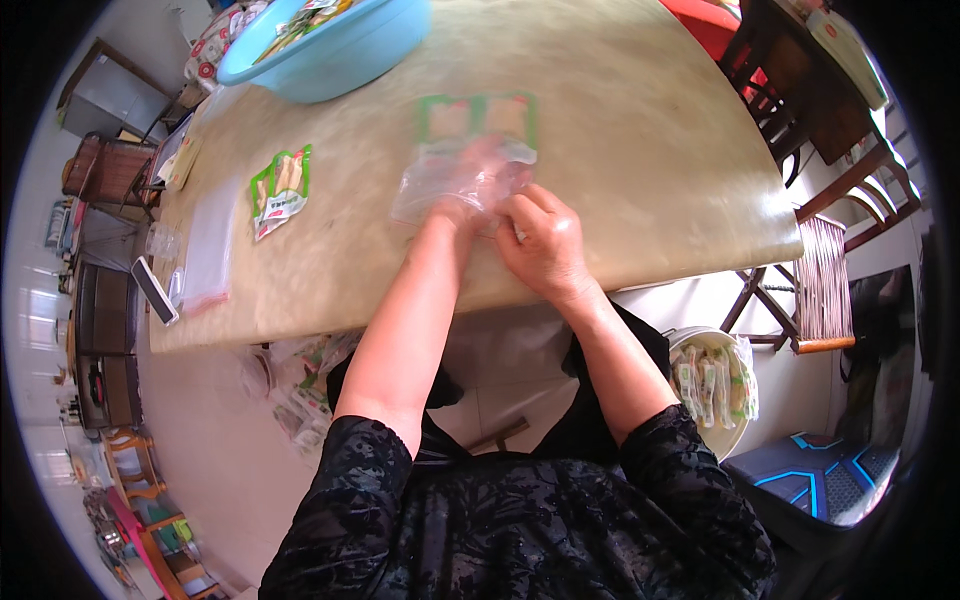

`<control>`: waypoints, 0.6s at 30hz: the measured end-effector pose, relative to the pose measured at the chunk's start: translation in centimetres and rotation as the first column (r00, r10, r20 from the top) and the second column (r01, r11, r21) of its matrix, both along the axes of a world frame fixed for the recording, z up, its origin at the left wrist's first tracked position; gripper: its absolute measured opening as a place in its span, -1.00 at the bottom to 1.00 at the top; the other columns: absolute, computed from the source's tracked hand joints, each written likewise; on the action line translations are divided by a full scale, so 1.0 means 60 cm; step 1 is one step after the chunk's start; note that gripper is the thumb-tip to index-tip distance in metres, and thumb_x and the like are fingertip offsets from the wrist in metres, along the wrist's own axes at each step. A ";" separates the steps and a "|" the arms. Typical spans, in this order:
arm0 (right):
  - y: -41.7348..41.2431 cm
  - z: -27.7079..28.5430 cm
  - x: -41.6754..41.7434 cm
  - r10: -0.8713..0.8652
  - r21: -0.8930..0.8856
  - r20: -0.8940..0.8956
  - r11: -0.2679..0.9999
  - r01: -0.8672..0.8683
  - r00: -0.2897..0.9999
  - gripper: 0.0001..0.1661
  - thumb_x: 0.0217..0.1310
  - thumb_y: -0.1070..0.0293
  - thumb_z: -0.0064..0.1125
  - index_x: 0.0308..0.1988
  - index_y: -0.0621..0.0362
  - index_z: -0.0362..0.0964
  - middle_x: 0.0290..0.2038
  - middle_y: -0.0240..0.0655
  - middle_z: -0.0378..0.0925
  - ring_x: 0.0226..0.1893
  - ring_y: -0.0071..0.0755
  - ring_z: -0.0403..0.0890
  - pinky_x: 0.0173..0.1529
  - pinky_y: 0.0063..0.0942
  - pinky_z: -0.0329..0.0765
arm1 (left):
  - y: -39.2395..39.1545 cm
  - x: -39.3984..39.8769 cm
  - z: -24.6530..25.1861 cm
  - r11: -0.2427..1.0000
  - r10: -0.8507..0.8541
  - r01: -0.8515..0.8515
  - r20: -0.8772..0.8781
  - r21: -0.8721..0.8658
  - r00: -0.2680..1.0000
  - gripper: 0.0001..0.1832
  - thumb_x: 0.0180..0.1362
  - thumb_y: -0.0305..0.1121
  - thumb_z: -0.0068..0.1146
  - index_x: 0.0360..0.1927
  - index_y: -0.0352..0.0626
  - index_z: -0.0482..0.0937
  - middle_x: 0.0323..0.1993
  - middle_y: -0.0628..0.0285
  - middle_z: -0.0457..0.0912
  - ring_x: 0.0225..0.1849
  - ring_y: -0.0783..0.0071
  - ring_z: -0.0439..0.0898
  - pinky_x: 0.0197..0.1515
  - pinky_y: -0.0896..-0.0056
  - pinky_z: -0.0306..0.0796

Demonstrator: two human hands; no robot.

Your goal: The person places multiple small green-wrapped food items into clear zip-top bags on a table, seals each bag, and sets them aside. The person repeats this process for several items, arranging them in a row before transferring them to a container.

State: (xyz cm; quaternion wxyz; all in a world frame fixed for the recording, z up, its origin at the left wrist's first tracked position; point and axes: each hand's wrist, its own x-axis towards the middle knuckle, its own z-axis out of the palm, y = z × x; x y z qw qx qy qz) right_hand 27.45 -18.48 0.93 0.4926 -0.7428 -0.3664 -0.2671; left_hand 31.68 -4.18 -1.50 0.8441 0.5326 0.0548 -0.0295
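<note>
My left hand is inside a clear plastic bag, blurred behind the film, so its grip cannot be made out. At the bag's mouth, my right hand is closed with the edge of the film pinched in its fingers. Two green-edged food packets, a left one and a right one, lie side by side just past my left fingers. They are blurred, and whether they sit inside the bag is unclear. Further left on the table, apart from my hands, are similar green-and-white packets.
A light blue basin holding packets stands at the far left. Flat clear bags lie near the left edge beside a phone. Below the table's right side is a white bucket of packets. A woven-seat chair stands at right.
</note>
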 end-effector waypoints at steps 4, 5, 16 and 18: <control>-0.011 -0.004 0.005 -0.012 -0.005 -0.112 1.000 0.011 0.994 -0.88 -0.17 0.58 0.16 -0.50 0.15 0.41 -0.54 -0.23 0.41 -0.50 -0.10 0.49 -0.43 -0.27 0.45 | -0.024 -0.074 0.039 0.999 0.031 -0.032 -0.009 -0.037 0.999 -0.73 0.21 -0.37 0.01 -0.03 -0.19 0.45 -0.15 0.15 0.54 -0.19 0.44 0.55 -0.23 0.45 0.47; -0.015 -0.003 0.006 -0.019 0.001 -0.111 1.000 0.019 0.994 -0.88 -0.15 0.60 0.15 -0.48 0.15 0.43 -0.53 -0.22 0.43 -0.51 -0.11 0.50 -0.44 -0.29 0.45 | -0.018 -0.106 0.046 0.998 0.015 -0.013 -0.016 0.068 1.000 -0.76 0.21 -0.38 0.01 -0.06 -0.19 0.47 -0.19 0.17 0.55 -0.21 0.47 0.56 -0.25 0.47 0.47; -0.009 -0.004 0.001 0.011 -0.042 -0.120 0.999 -0.016 0.993 -0.87 -0.16 0.65 0.10 -0.48 0.20 0.43 -0.52 -0.24 0.46 -0.52 -0.15 0.51 -0.46 -0.37 0.45 | 0.331 -0.214 0.056 -0.434 0.559 -0.232 0.462 0.871 0.689 -0.53 0.00 -0.09 0.22 -0.10 -0.20 0.50 -0.17 0.05 0.59 -0.05 0.19 0.54 -0.07 0.10 0.43; -0.011 -0.003 0.001 0.016 -0.057 -0.125 0.998 -0.023 0.992 -0.87 -0.16 0.65 0.11 -0.48 0.20 0.43 -0.51 -0.24 0.46 -0.52 -0.15 0.51 -0.45 -0.37 0.45 | 0.348 -0.188 0.075 -0.314 0.686 0.001 0.226 0.949 0.692 -0.33 -0.09 0.01 0.27 0.03 -0.21 0.41 -0.03 -0.01 0.51 0.06 0.12 0.46 0.01 0.10 0.38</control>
